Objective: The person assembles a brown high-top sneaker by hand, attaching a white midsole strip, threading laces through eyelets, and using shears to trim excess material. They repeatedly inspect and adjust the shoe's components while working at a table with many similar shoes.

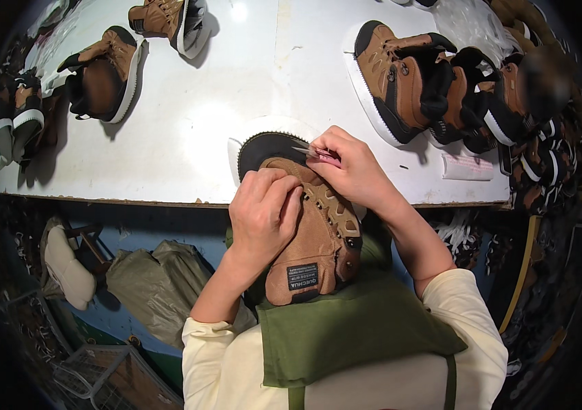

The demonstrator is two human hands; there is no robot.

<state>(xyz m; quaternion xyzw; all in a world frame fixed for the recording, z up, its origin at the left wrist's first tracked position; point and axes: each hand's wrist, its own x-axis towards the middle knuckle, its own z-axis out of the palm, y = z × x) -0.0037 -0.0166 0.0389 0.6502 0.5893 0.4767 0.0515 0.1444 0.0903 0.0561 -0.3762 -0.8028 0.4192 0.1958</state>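
A brown boot upper [308, 239] with a black toe cap and white sawtooth edging lies across the table's near edge. Its toe points away from me, and its labelled tongue hangs over my green apron [352, 328]. My left hand [260, 212] is closed on the upper's left side, just behind the toe cap, with the fingertips bent in. In my right hand [352, 167] is a small pair of thread snips [327, 158] with pink handles. The snips' pointed blades lie over the right part of the toe cap. Whether they touch a thread is too small to see.
Several brown-and-black boot uppers [400, 82] stand to the right, and two more [103, 75] stand at the far left. A pink-and-white roll [467, 167] lies near the right table edge. Below the white table [188, 137] are a grey-green bag [161, 290] and a wire basket [110, 379].
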